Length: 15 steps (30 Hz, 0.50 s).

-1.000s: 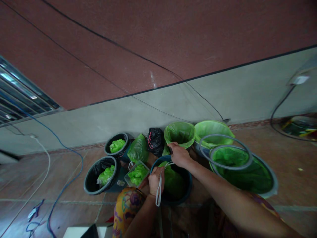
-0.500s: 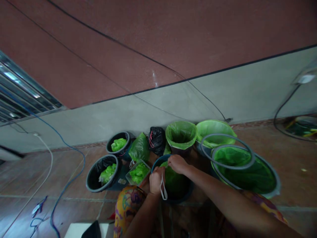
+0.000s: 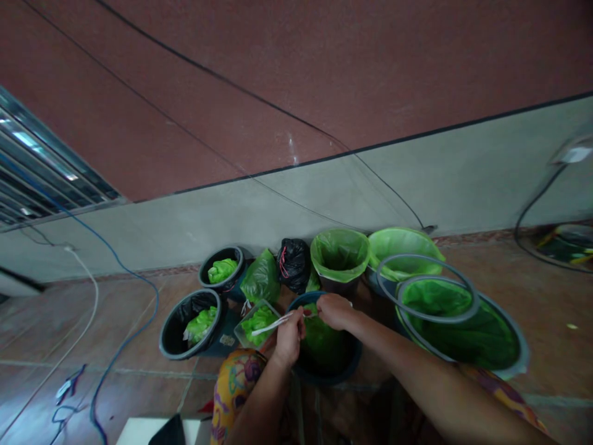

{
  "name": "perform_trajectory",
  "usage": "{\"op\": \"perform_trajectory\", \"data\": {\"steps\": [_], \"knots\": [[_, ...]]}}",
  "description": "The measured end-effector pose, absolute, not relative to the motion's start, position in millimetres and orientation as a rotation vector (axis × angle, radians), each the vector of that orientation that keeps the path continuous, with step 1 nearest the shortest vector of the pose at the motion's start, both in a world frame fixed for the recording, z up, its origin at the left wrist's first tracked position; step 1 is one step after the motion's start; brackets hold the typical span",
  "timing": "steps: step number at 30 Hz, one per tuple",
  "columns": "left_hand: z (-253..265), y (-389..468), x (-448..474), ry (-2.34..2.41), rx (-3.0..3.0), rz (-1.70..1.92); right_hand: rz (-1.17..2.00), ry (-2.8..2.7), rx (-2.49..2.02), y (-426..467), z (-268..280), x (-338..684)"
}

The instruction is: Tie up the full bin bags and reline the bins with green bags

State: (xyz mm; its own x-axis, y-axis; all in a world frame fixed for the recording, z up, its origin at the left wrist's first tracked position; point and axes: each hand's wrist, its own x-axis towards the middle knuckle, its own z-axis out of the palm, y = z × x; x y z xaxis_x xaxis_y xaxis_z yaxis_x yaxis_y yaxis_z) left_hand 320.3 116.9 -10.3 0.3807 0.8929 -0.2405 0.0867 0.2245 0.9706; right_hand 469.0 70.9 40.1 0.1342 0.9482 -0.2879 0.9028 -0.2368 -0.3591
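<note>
Both my hands work over a dark blue bin (image 3: 354, 361) with a green plastic bag (image 3: 324, 346) in it. My left hand (image 3: 289, 339) is closed on a white drawstring (image 3: 271, 324), whose loose end sticks out to the left. My right hand (image 3: 334, 311) is closed in a pinch just beside it, and a short stretch of the string runs between the two. A small white tip shows behind the right hand. What lies inside the right fingers is mostly hidden.
Green-lined bins (image 3: 340, 253) stand along the wall, with a loose grey ring (image 3: 382, 287) over those on the right. A tied black bag (image 3: 293, 266), a tied green bag (image 3: 262, 278), a clear tub (image 3: 243, 337) and two black-lined bins (image 3: 169, 334) sit left. A blue cable (image 3: 134, 337) crosses the floor.
The white drawstring end hung down below my left hand; now it points out to the left. My hands have drawn slightly apart, with string stretched between them.
</note>
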Motion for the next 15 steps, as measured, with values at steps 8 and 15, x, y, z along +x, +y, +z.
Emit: {"op": "perform_trajectory", "data": {"steps": [8,15], "knots": [[-5.3,111.3,321.4,0.843,1.089,0.615,0.864,-1.871,-1.992,73.5,49.9,472.6],[-19.2,108.5,319.7,0.731,1.619,0.548,0.996,-1.432,-1.6,79.3,51.8,467.5]]}}
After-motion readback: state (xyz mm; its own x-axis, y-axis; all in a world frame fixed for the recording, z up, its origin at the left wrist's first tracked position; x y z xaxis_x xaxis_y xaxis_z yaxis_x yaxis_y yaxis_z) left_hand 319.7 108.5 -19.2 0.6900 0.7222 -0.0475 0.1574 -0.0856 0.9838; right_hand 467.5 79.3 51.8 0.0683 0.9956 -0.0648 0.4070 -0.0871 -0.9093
